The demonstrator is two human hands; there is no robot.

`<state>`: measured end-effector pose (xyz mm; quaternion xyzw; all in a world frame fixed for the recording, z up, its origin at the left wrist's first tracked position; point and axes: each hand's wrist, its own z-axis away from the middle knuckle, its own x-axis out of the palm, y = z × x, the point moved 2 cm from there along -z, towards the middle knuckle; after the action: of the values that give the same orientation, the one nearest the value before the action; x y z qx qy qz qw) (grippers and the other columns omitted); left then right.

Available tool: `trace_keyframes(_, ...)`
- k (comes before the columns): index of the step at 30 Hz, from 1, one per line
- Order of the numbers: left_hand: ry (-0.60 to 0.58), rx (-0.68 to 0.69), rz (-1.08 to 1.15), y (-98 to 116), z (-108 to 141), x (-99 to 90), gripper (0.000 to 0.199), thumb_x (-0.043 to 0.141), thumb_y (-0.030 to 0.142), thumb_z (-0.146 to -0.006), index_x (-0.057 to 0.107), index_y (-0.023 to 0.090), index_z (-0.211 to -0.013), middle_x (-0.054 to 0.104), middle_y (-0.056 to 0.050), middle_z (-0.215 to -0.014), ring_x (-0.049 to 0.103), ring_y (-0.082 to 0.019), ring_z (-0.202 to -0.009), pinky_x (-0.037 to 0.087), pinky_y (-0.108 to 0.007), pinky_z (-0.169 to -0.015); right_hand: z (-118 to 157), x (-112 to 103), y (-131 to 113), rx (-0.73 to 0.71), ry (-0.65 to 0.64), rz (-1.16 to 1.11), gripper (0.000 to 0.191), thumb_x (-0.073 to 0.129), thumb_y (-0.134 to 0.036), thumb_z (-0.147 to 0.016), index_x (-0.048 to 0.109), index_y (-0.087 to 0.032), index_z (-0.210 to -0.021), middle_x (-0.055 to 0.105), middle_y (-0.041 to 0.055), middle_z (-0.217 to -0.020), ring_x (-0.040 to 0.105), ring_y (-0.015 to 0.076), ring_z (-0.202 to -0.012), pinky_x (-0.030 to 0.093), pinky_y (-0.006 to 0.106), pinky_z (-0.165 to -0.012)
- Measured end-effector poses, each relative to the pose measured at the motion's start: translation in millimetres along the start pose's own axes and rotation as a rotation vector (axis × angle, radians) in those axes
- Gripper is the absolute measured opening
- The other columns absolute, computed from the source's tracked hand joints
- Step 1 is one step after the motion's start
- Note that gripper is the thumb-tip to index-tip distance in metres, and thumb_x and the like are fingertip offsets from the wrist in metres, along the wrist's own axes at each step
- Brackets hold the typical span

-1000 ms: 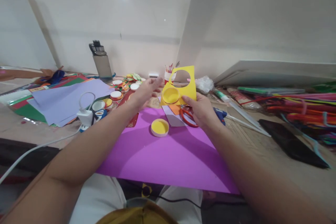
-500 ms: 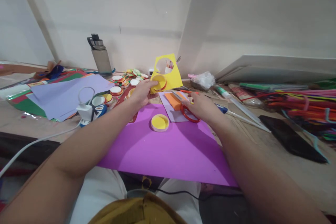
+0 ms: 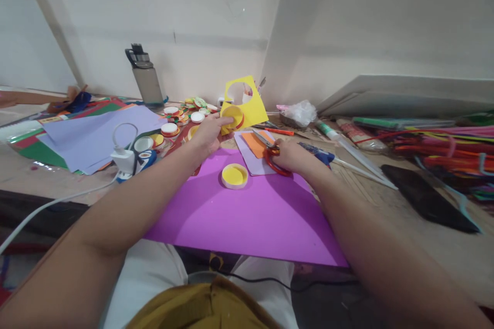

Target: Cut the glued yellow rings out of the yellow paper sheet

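Note:
My left hand (image 3: 210,133) is closed on a yellow sheet (image 3: 252,111) with a round hole cut in it. A shallow round yellow cup with a red rim (image 3: 233,118) is held in the same fingers against the sheet. My right hand (image 3: 291,155) is closed around the handles of red-handled scissors (image 3: 277,160), whose blades point up and left over an orange piece of paper (image 3: 254,144) and a pale lilac pad (image 3: 250,164). Another round cup, white-walled and yellow inside (image 3: 234,176), rests on a large purple sheet (image 3: 247,221).
Several small round cups (image 3: 170,129) lie at the left, beside a plug adapter (image 3: 124,159) and lilac sheets (image 3: 96,136). Behind them stands a bottle (image 3: 146,79). Rightward are an orange pen (image 3: 278,132), a glue gun (image 3: 318,154), a black phone (image 3: 428,198) and colourful pipe cleaners (image 3: 455,149).
My right hand has moved down from beside the orange pen and closed on the scissors' handles. The pen now lies apart from it. My left hand keeps its hold.

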<state>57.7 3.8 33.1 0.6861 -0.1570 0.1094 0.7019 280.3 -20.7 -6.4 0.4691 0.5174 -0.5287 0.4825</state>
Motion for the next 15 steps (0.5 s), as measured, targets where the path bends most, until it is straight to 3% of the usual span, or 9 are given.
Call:
trace_keyframes(3, 0.013, 0.018, 0.029, 1, -1, -1.2, 0.016, 0.069, 0.010, -0.067, 0.061, 0.017, -0.079, 0.065, 0.000, -0.077, 0.057, -0.010, -0.065, 0.044, -0.020, -0.052, -1, 0, -1, 0.006, 0.117, -0.101, 0.041, 0.063, -0.031, -0.081, 0.064, -0.011, -0.116, 0.071, 0.0201, -0.106, 0.068, 0.0299, -0.093, 0.050, 0.033, -0.074)
trace_keyframes(8, 0.063, 0.055, 0.151, 4, -2, -4.5, 0.020, 0.071, 0.009, -0.065, 0.061, 0.018, -0.081, 0.067, 0.000, -0.082, 0.060, -0.009, -0.067, 0.045, -0.019, -0.053, 1, -12, -1, -0.024, 0.447, -0.493, 0.046, 0.062, -0.023, -0.076, 0.065, -0.014, -0.121, 0.072, 0.0128, -0.100, 0.067, 0.0253, -0.091, 0.051, 0.034, -0.080)
trace_keyframes(12, 0.071, 0.023, 0.213, 4, 1, -3.2, 0.024, 0.072, 0.008, -0.063, 0.062, 0.018, -0.083, 0.068, 0.000, -0.083, 0.060, -0.009, -0.066, 0.047, -0.019, -0.054, 8, -20, -4, -0.107, 0.547, -0.821, 0.053, 0.061, -0.027, -0.074, 0.063, -0.014, -0.125, 0.066, 0.0026, -0.078, 0.061, 0.0190, -0.068, 0.051, 0.032, -0.066)
trace_keyframes(15, 0.088, -0.008, 0.217, 4, 6, -0.4, 0.023, 0.070, 0.007, -0.065, 0.063, 0.018, -0.084, 0.068, 0.000, -0.081, 0.060, -0.009, -0.065, 0.049, -0.020, -0.055, 19, -25, -14, -0.196, 0.517, -0.809, 0.055, 0.057, -0.029, -0.076, 0.059, -0.013, -0.128, 0.066, 0.0042, -0.083, 0.061, 0.0192, -0.072, 0.051, 0.033, -0.068)
